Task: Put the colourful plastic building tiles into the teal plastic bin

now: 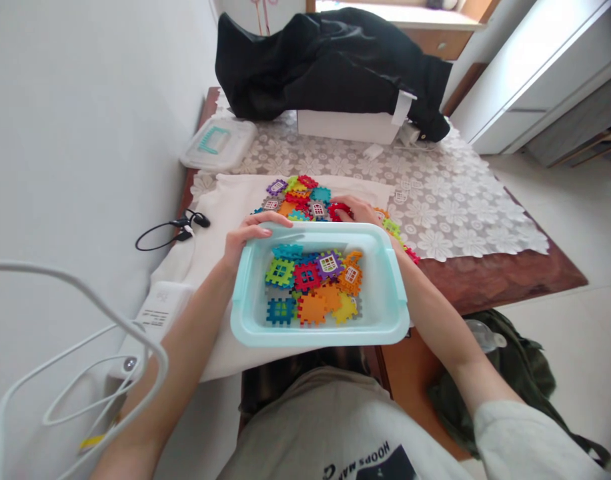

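Observation:
A light turquoise plastic tub [243,300] is tipped toward me above the table's near edge. Inside lie interlocking plastic building tiles [313,308] in orange, green, red, blue, purple and yellow, some with window grids. My left hand [248,233] grips the tub's far left rim, its fingers over the edge. Behind the far rim, my right hand [361,210] is closed with its fingertips around a red tile [338,212]; the tub hides part of this hand. More tiles [293,193] lie in a loose heap on the white cloth beyond the tub.
A clear lid with a turquoise handle [218,143] lies at the back left. Black earphones [180,227], a white power strip [163,307] and looping white cables [150,347] are on the left. Black fabric [330,63] covers a white box [345,125] at the back.

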A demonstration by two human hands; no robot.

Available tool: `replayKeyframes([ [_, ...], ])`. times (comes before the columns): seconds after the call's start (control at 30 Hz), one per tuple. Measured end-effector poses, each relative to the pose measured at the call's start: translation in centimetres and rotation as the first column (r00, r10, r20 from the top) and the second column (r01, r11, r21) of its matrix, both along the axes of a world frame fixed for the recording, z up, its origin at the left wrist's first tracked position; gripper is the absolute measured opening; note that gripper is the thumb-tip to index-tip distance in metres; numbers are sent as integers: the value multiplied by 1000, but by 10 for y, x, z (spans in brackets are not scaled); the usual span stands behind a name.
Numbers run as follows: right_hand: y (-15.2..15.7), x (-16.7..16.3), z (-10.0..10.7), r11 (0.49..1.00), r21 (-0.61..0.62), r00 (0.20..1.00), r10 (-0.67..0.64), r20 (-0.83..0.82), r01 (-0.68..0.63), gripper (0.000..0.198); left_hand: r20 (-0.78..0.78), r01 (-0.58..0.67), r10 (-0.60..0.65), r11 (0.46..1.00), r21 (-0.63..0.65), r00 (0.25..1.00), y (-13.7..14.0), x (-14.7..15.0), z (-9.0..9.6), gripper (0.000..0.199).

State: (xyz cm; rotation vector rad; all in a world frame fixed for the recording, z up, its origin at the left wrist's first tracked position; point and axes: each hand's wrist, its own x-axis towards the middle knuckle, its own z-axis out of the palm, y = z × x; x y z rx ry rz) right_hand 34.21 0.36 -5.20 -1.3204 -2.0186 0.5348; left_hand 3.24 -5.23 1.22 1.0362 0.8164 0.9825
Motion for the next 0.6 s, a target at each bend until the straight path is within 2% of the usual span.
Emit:
replayKeyframes([
  [0.1,-1,-2,0,1000,11,999,-3,-54,4,23,28,31,-32,999,16,999,2,1,0,29],
  [0.23,-5,-5,-1,994,-7,979,-104,-172,105,38,62,61,-58,997,-39,996,2,3,5,29],
  [0.33,-3,-6,-1,997,-71,999,-20,-37,18,34,73,61,-58,997,-48,996,-1,4,7,29],
  [0.4,-1,-6,-3,998,-67,997,20,75,-15,32,61,49,-46,998,-33,997,-2,4,6,30],
  [0.6,2,-4,-10,999,-28,980,-35,196,41,47,9,19,-19,1000,23,1000,0,4,4,27],
])
